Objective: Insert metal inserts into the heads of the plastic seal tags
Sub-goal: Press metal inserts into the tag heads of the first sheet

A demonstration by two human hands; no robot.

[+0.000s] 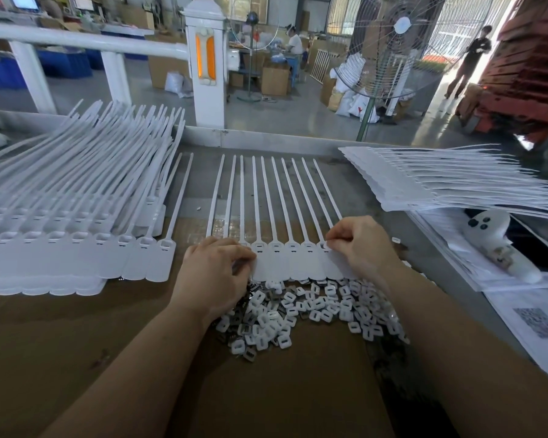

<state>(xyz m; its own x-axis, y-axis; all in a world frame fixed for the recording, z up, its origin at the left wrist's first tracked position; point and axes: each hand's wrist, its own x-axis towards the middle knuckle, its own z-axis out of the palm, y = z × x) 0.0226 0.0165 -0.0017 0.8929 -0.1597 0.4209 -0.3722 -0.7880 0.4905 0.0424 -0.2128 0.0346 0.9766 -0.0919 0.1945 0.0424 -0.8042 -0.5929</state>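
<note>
Right hand (358,245) pinches a tiny insert onto the row of white plastic seal tags (293,260); left hand (215,273) curls over their flags. Small white-and-metal square inserts (301,308) heaped just below look light, slippery; pinch edges.

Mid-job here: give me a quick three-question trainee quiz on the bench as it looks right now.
1. True or false: the right hand is at the rightmost head of the row of seal tags.
2. Where does the pile of inserts lie? A) on the far stack B) just near of the tag row C) on the floor
3. Fill in: the left hand rests at the row's ____ end.

Key: 1 true; 2 B; 3 left
</note>
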